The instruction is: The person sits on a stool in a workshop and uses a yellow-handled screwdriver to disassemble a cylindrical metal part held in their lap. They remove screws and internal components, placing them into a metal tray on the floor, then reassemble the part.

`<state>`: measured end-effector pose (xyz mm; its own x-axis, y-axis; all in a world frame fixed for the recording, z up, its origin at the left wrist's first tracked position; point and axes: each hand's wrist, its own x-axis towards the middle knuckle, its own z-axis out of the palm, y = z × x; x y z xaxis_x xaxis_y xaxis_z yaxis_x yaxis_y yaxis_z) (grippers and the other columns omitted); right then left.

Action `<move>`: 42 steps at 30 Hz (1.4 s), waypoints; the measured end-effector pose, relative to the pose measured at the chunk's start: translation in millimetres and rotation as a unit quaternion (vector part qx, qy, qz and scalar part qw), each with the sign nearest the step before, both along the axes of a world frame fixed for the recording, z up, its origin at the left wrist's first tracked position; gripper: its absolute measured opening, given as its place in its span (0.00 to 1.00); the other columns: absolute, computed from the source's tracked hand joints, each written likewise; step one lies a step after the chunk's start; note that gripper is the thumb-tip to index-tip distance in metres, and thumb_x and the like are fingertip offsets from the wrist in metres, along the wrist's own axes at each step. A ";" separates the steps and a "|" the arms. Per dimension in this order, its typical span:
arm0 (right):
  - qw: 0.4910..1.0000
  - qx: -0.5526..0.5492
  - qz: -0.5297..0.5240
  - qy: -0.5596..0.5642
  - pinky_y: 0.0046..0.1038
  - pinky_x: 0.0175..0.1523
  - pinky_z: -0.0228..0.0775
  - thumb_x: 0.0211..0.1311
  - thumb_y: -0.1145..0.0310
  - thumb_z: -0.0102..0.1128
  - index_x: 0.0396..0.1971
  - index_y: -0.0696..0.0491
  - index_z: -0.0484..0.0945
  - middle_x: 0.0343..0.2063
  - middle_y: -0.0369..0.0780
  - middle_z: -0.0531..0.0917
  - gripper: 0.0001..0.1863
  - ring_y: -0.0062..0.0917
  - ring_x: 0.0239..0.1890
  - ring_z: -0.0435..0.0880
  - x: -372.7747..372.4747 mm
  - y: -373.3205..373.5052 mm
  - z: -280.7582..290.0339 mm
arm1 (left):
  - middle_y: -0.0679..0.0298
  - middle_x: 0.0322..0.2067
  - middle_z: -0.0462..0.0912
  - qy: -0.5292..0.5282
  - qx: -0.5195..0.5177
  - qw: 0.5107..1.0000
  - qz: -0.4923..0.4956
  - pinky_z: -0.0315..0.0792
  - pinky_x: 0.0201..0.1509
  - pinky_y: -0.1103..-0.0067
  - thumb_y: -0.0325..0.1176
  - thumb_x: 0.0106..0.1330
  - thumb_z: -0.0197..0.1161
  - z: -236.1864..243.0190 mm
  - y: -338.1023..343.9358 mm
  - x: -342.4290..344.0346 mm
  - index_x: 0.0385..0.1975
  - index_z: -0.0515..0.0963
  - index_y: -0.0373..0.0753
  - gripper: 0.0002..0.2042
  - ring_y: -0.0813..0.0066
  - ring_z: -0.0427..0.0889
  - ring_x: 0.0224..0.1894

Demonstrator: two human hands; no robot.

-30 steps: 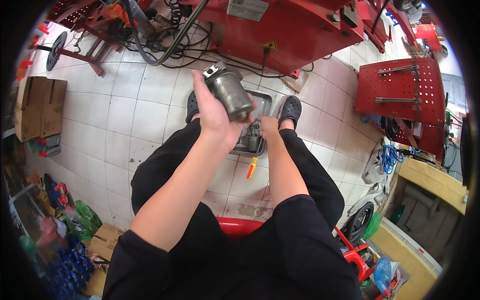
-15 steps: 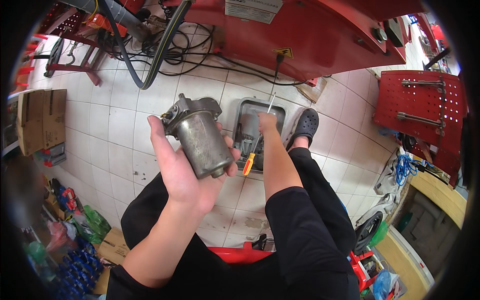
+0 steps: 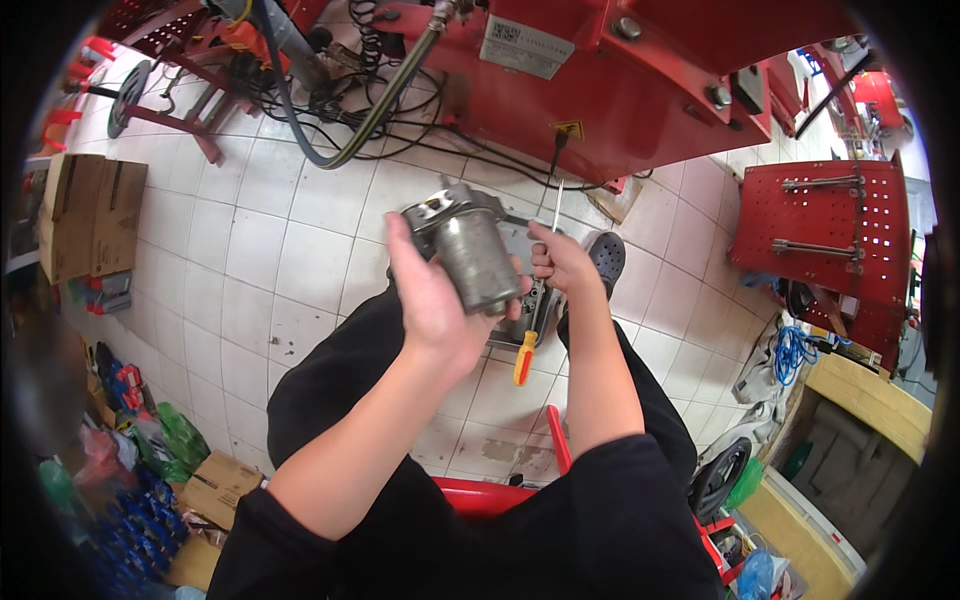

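My left hand (image 3: 428, 310) is closed round a worn silver metal cylinder (image 3: 472, 262) with a flanged, bolted top, like a small motor, held tilted above a grey metal tray (image 3: 517, 222). My right hand (image 3: 562, 262), just right of it, is closed on the long thin shaft of a screwdriver (image 3: 524, 360), whose yellow and red handle hangs toward me below the fingers. The tray sits on the floor between my feet, partly hidden by the cylinder and my hands; other metal parts inside show only in part. A dark clog (image 3: 608, 262) is beside it.
A red machine (image 3: 590, 90) stands ahead, with a hose (image 3: 370, 140) and tangled black cables (image 3: 300, 110). A red perforated panel (image 3: 820, 220) carrying tools is at the right. Cardboard boxes (image 3: 90, 215) and bagged clutter stand at the left. A red seat (image 3: 470, 495) is under me.
Since half a second ago, my left hand has swung the cylinder rightward, over the tray. My right hand still grips the screwdriver, with slightly changed finger position. The view has shifted.
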<state>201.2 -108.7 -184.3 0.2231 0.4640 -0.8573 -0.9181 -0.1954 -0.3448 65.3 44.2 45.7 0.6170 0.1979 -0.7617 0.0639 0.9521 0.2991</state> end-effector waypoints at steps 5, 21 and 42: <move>0.993 0.039 0.020 -0.112 0.26 0.29 0.62 0.63 0.52 0.50 0.39 0.58 0.72 0.26 0.37 0.76 0.21 0.22 0.28 0.71 -77.0 1.8 88.8 | 0.56 0.26 0.77 -0.129 -0.026 0.991 -0.038 0.68 0.29 0.69 0.68 0.58 0.23 5.9 -4.2 -2.8 0.40 0.71 0.35 0.40 0.60 0.77 0.27; 0.983 0.045 -0.081 -0.159 0.22 0.16 0.54 0.68 0.48 0.34 0.37 0.54 0.67 0.11 0.30 0.57 0.22 0.16 0.08 0.56 -164.0 -47.8 236.1 | 0.60 0.26 0.78 -0.195 0.025 0.979 -0.052 0.69 0.24 0.73 0.68 0.59 0.35 3.4 2.8 -8.9 0.39 0.72 0.43 0.33 0.67 0.77 0.25; 0.967 0.080 0.139 -0.198 0.18 0.10 0.53 0.67 0.56 0.40 0.23 0.56 0.67 0.07 0.29 0.57 0.20 0.13 0.06 0.58 -172.1 -41.2 243.0 | 0.61 0.27 0.77 -0.182 0.078 0.980 0.027 0.73 0.39 0.67 0.68 0.60 0.36 -18.2 6.8 -0.1 0.36 0.72 0.40 0.33 0.67 0.78 0.31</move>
<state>29.1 -149.9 58.7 0.3667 0.6733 -0.6420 -0.6277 -0.3303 -0.7049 65.3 51.0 27.5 0.8278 0.3351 -0.4500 -0.1241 0.8916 0.4355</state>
